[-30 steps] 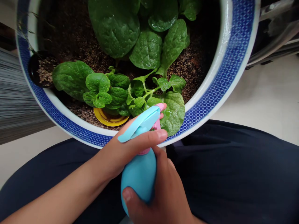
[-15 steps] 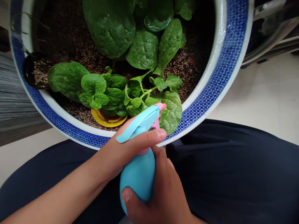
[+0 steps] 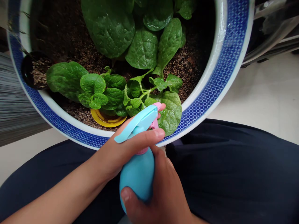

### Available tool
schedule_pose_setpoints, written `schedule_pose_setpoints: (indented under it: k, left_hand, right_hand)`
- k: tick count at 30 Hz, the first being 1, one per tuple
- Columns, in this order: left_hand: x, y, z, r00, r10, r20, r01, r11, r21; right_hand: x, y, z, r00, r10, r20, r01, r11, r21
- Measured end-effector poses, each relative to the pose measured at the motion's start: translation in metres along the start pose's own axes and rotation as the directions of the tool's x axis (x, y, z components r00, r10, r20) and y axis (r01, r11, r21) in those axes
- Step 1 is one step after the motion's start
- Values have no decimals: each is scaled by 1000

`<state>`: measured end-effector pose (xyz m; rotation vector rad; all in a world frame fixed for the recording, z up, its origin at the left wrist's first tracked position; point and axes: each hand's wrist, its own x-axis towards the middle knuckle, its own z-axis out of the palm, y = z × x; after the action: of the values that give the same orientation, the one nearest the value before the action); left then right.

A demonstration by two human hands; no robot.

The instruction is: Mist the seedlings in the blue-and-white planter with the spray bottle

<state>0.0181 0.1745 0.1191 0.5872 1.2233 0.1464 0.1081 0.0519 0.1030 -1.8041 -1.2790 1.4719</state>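
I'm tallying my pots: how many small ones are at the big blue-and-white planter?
2. A yellow pot sits in the soil near the left hand; a black pot is at the planter's rim, far left. Leaves may hide others.

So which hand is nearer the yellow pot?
Left. The left hand shows close beside the yellow pot, around the neck of the bottle; the right hand is farther off, lower in view, around its body.

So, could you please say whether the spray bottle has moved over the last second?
No, not noticeably: against the planter rim, the spray bottle sits about where it did; both shift slightly left in view.
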Motion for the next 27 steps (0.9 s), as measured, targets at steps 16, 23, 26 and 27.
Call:
schedule_pose_setpoints:
  k: [16,23,26,27]
  left_hand:
    - [-3,-6,-7,997,29,-77,-31,999,-26]
    - [-3,-8,-10,994,54,-92,-58,997,-42]
    - [-3,-9,-10,992,55,-110,-58,998,-28]
    - [-2,-9,-9,992,54,-115,-57,998,-24]
  right_hand:
    - [2,-5,15,996,47,-79,-45,999,29]
    - [3,-7,16,997,37,-75,-36,999,12]
    - [3,-6,16,998,22,-66,-22,1000,-1]
    - [3,-6,15,998,18,-67,-18,1000,-6]
